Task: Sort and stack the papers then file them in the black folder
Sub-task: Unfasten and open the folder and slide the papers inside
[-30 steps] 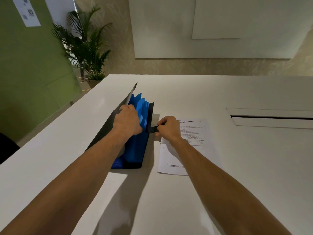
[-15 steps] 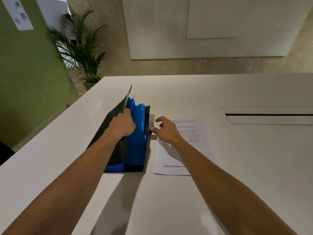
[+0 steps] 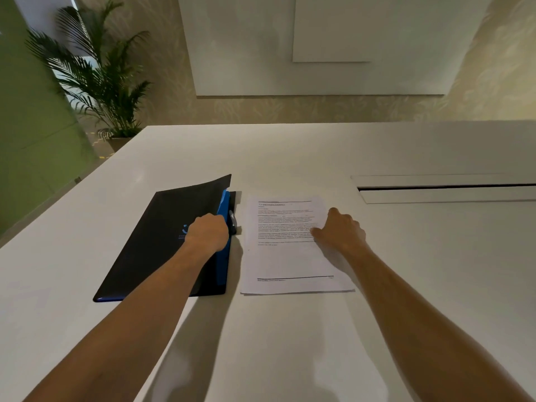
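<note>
The black folder (image 3: 156, 242) lies on the white table (image 3: 290, 343), its cover lowered almost flat over the blue pockets (image 3: 224, 207). My left hand (image 3: 207, 232) rests curled on the cover's right edge, by the clasp strap (image 3: 233, 221). Just right of the folder lies a neat stack of printed papers (image 3: 284, 256). My right hand (image 3: 340, 230) lies on the stack's right edge with the fingers bent; whether it pinches a sheet I cannot tell.
A long cable slot with a raised lid (image 3: 446, 188) is set into the table at the right. Beyond the table's far left corner stands a potted palm (image 3: 98, 79) beside a green wall (image 3: 32, 126).
The folder cover has come down from upright to nearly flat under my left hand. My right hand left the clasp strap and moved right onto the papers.
</note>
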Motion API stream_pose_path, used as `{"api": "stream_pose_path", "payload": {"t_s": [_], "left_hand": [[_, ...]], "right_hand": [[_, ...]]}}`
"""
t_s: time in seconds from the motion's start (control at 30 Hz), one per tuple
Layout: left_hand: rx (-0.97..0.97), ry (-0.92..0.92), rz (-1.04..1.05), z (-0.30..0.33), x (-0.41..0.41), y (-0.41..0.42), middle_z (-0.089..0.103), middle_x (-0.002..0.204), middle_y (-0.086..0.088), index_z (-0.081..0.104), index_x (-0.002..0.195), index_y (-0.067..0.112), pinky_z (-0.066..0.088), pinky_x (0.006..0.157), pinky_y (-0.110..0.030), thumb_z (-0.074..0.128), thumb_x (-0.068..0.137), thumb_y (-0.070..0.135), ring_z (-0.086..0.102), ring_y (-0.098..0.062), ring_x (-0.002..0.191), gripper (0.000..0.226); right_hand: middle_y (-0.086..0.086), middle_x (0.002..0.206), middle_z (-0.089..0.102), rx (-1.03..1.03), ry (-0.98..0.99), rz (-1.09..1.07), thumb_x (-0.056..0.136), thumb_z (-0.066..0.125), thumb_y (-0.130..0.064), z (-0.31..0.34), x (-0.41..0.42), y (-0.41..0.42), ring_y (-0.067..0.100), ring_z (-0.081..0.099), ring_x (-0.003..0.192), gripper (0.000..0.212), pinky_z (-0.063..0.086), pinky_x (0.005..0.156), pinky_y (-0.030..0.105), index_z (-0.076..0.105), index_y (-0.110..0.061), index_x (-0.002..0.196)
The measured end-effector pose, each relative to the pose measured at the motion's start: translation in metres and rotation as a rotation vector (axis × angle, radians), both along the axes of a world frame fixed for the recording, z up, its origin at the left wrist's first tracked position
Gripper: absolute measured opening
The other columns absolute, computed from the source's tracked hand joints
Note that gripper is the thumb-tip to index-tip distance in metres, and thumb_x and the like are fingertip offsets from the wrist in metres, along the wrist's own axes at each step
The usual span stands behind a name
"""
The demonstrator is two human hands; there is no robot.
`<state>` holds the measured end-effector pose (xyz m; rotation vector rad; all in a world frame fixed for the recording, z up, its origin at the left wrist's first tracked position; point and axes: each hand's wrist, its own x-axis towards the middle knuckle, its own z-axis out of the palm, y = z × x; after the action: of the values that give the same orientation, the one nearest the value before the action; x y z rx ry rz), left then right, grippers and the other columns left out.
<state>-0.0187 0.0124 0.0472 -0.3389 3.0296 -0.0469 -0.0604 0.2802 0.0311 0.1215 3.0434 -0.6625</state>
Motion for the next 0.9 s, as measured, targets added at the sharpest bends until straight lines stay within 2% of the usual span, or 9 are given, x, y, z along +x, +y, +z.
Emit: {"api": "stream_pose_path", "payload": {"t_s": [0.1, 0.2, 0.3, 0.37, 0.47, 0.6, 0.7, 0.8, 0.9], "left_hand": [[0.048, -0.021, 0.004, -0.005, -0.002, 0.003, 0.052, 0.071, -0.003, 0.058, 0.085, 0.008, 0.038, 0.056, -0.027, 0.047, 0.091, 0.019, 0.051, -0.015, 0.061, 0.016], [0.101, -0.048, 0.011, -0.006, -0.008, 0.000, 0.053, 0.074, -0.002, 0.059, 0.086, 0.011, 0.041, 0.063, -0.030, 0.045, 0.091, 0.052, 0.052, -0.016, 0.068, 0.044], [0.106, -0.091, 0.003, -0.006, -0.013, -0.002, 0.055, 0.068, -0.001, 0.053, 0.068, 0.014, 0.037, 0.054, -0.025, 0.048, 0.074, 0.080, 0.052, -0.012, 0.060, 0.066], [0.104, -0.109, -0.002, -0.008, -0.015, -0.001, 0.057, 0.069, 0.000, 0.052, 0.068, 0.015, 0.037, 0.054, -0.025, 0.055, 0.067, 0.082, 0.053, -0.011, 0.060, 0.067], [0.082, -0.107, -0.013, -0.011, -0.018, 0.001, 0.058, 0.072, 0.001, 0.052, 0.070, 0.016, 0.041, 0.062, -0.028, 0.059, 0.065, 0.080, 0.053, -0.011, 0.063, 0.065], [0.084, -0.111, -0.024, -0.009, -0.020, 0.002, 0.060, 0.076, 0.000, 0.055, 0.077, 0.014, 0.048, 0.069, -0.029, 0.060, 0.066, 0.078, 0.056, -0.012, 0.068, 0.065], [0.063, -0.109, -0.038, -0.009, -0.020, 0.003, 0.059, 0.076, 0.000, 0.058, 0.083, 0.013, 0.049, 0.073, -0.029, 0.060, 0.068, 0.077, 0.057, -0.013, 0.070, 0.066], [0.047, -0.106, -0.047, -0.008, -0.020, 0.003, 0.058, 0.074, 0.000, 0.054, 0.075, 0.014, 0.046, 0.070, -0.028, 0.059, 0.069, 0.077, 0.054, -0.012, 0.067, 0.063], [0.043, -0.113, -0.048, -0.007, -0.019, 0.003, 0.058, 0.074, 0.000, 0.055, 0.076, 0.014, 0.049, 0.073, -0.028, 0.059, 0.069, 0.077, 0.056, -0.012, 0.069, 0.063]], "right_hand": [[0.004, 0.088, 0.056, -0.011, -0.021, -0.004, 0.074, 0.059, -0.050, -0.007, 0.003, 0.000, 0.029, 0.049, 0.080, 0.040, 0.040, 0.069, 0.037, 0.047, -0.020, 0.096], [-0.004, 0.073, 0.046, -0.011, -0.011, -0.007, 0.072, 0.058, -0.054, -0.008, 0.003, -0.001, 0.027, 0.049, 0.076, 0.040, 0.041, 0.067, 0.037, 0.046, -0.022, 0.092], [-0.003, 0.077, 0.050, 0.009, 0.000, 0.031, 0.075, 0.060, -0.053, -0.007, -0.001, -0.003, 0.025, 0.049, 0.075, 0.040, 0.039, 0.063, 0.034, 0.048, -0.020, 0.094], [-0.002, 0.080, 0.050, 0.026, 0.012, 0.055, 0.077, 0.062, -0.052, -0.006, -0.002, -0.006, 0.024, 0.048, 0.074, 0.039, 0.036, 0.060, 0.032, 0.045, -0.020, 0.093], [-0.003, 0.077, 0.045, 0.044, 0.011, 0.045, 0.080, 0.065, -0.049, -0.004, -0.005, -0.009, 0.024, 0.046, 0.074, 0.040, 0.033, 0.060, 0.031, 0.042, -0.018, 0.093], [-0.002, 0.066, 0.045, -0.026, -0.034, -0.041, 0.078, 0.064, -0.039, 0.001, -0.011, -0.009, 0.025, 0.050, 0.069, 0.031, 0.037, 0.060, 0.030, 0.049, -0.012, 0.085], [0.001, 0.068, 0.057, -0.243, -0.108, -0.132, 0.076, 0.062, -0.033, 0.003, -0.015, -0.003, 0.022, 0.056, 0.061, 0.022, 0.040, 0.056, 0.026, 0.055, -0.012, 0.071], [0.006, 0.068, 0.054, -0.486, -0.203, -0.211, 0.079, 0.062, -0.023, 0.002, -0.021, 0.008, 0.023, 0.051, 0.057, 0.020, 0.035, 0.052, 0.026, 0.055, -0.007, 0.070], [0.005, 0.072, 0.060, -0.361, -0.158, -0.201, 0.074, 0.055, -0.028, -0.001, -0.015, 0.003, 0.023, 0.056, 0.060, 0.020, 0.041, 0.054, 0.026, 0.058, -0.008, 0.077]]}}
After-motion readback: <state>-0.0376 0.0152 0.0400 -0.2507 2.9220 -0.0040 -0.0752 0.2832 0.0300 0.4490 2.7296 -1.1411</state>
